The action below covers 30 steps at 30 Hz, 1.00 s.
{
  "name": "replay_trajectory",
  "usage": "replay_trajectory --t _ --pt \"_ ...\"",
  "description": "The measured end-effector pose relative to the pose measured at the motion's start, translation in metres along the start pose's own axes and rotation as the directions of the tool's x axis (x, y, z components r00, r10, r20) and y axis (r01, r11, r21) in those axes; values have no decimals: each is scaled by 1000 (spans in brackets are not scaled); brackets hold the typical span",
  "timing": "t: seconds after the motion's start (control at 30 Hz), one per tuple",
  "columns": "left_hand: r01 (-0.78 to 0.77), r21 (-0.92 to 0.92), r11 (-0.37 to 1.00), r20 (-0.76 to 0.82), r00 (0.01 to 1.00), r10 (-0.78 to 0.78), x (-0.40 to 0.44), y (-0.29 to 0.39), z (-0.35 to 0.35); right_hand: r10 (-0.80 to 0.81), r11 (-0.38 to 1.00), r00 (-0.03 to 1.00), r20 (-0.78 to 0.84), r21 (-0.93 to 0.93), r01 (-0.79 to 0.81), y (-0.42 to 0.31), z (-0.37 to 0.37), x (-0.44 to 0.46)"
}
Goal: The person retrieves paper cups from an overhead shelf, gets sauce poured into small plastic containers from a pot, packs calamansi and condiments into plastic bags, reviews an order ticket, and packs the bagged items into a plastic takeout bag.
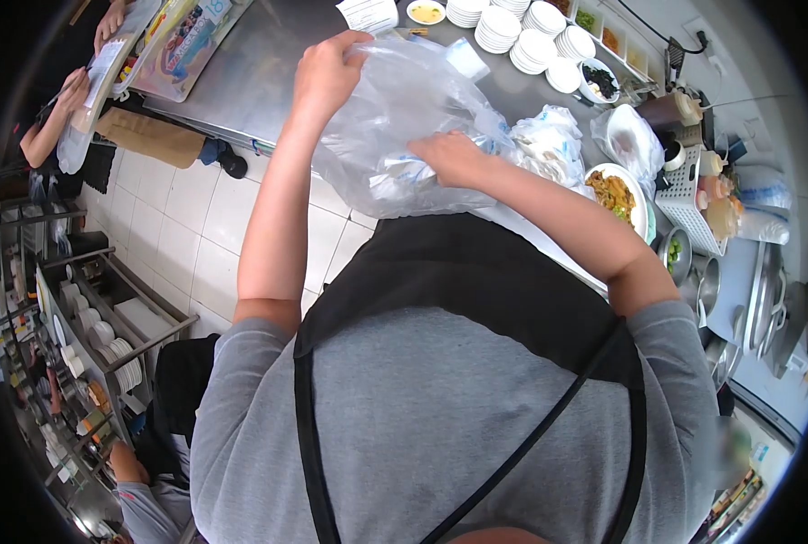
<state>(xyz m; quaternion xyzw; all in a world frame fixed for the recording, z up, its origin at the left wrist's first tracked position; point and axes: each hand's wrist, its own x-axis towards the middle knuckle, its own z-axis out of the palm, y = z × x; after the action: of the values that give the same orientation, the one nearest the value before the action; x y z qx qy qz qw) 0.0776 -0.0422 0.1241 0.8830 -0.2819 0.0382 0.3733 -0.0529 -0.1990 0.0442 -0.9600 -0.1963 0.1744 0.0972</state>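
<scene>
A large translucent plastic bag (395, 82) is spread in front of me at the edge of the steel counter. My left hand (329, 72) pinches its upper left rim and holds it up. At the bag's lower right, my right hand (456, 160) has its fingers curled over a white-and-blue plastic-wrapped bundle (399, 181); its contents are hidden. Just right of that hand lies another white-and-blue plastic bag (549, 145), bunched up. Beyond my right forearm is a white bowl of brown food with green bits (614, 195).
Stacked white lids or dishes (499, 29) line the back of the steel counter (250, 68). A black-food bowl (599, 82) and a white basket of bottles (689, 195) stand right. At upper left, another person's hand (76, 89) is near a paper. Dish shelves (105, 335) stand left.
</scene>
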Motion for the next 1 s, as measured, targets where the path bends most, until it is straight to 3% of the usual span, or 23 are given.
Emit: replay_trajectory --t 0.07,0.13,0.17,0.23,0.43,0.6,0.67,0.73,0.77,0.8,0.83,0.87,0.93,1.0 --pt "-2 -44 999 -31 1000 1 2 -3 1 57 998 998 12 26 -57 -2 0 -4" --pt "5 -60 998 -15 1000 -6 3 3 3 -162 987 970 -181 -49 156 -3 5 -9" --pt "16 -77 997 -2 1000 -16 3 8 3 -157 987 970 -184 -48 151 -3 9 -8" --pt "7 -66 998 0 1000 -7 5 18 8 -360 930 909 -209 -152 334 -6 18 -3" --pt "-27 -61 998 -66 998 23 15 18 8 -258 965 942 -216 -97 242 -21 21 -9" --pt "-80 -42 996 -128 989 74 18 8 9 -261 965 935 -239 -48 257 -12 22 -17" --pt "15 -34 999 -85 996 -18 14 11 9 -245 967 927 -284 -7 254 -8 14 -21" --pt "9 -82 997 -63 998 -14 9 9 13 70 911 984 -163 412 4 -13 -19 -31" --pt "10 -124 992 -41 999 -15 6 10 16 80 911 983 -168 412 -4 -14 -27 -36" --pt "2 -127 992 -39 999 -7 2 14 21 156 818 932 -329 571 65 -16 -32 -42" --pt "-89 -334 938 -10 996 91 -3 21 29 256 701 850 -461 694 166 -16 -35 -45" --pt "-162 -526 835 -1 982 190 -10 29 36 263 701 847 -463 695 162 -14 -32 -46" --pt "-138 -490 861 83 976 204 -32 51 49 357 495 846 -397 848 189 -12 -15 -42" --pt "-125 -448 885 164 962 219 -45 60 60 428 477 811 -399 862 172 -15 5 -42"
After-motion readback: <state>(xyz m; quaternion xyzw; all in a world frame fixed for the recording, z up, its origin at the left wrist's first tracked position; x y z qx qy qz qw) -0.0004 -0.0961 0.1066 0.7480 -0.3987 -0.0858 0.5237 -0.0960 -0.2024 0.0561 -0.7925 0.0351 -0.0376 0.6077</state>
